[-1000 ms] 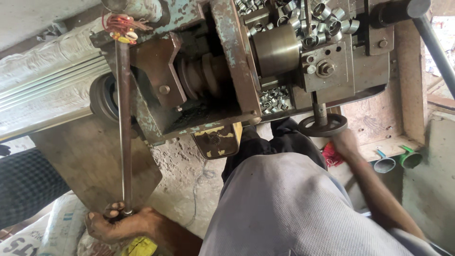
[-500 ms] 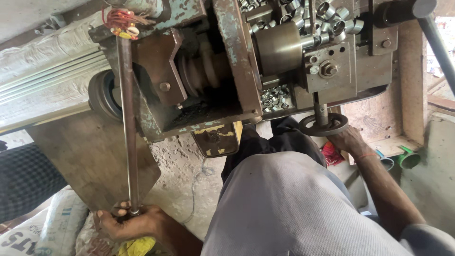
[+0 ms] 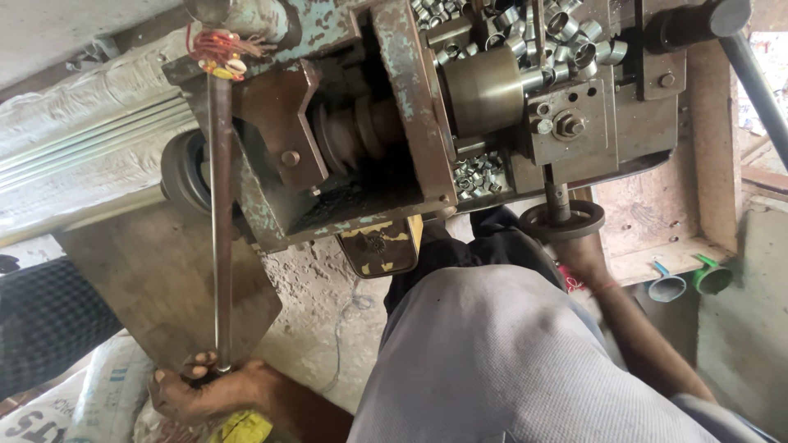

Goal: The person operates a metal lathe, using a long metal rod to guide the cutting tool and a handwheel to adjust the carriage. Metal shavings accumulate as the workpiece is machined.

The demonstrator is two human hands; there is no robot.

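My left hand (image 3: pixel 201 387) grips the lower end of a long thin metal rod (image 3: pixel 220 221) that runs up into the left end of an old blue-green lathe-like machine (image 3: pixel 369 123). My right hand (image 3: pixel 574 250) reaches under the machine and holds the round black handwheel (image 3: pixel 561 219) on a short vertical shaft. Several short shiny metal rings (image 3: pixel 525 33) lie piled on top of the machine, and more rings (image 3: pixel 476 172) sit below the cylindrical chuck (image 3: pixel 484 86). My grey-clothed knee (image 3: pixel 509 361) fills the lower middle.
A pale ribbed metal sheet (image 3: pixel 74 156) leans at the left. A printed white sack (image 3: pixel 90 402) lies at the lower left beside dark checked cloth (image 3: pixel 41 320). A wooden frame (image 3: pixel 706 164) with blue (image 3: pixel 666 285) and green (image 3: pixel 711 277) funnel-like pieces stands right. A dark pipe (image 3: pixel 755 82) slants at the upper right.
My left hand has shifted slightly right along with the rod's lower end. My right hand stays on the handwheel. The view has moved a little.
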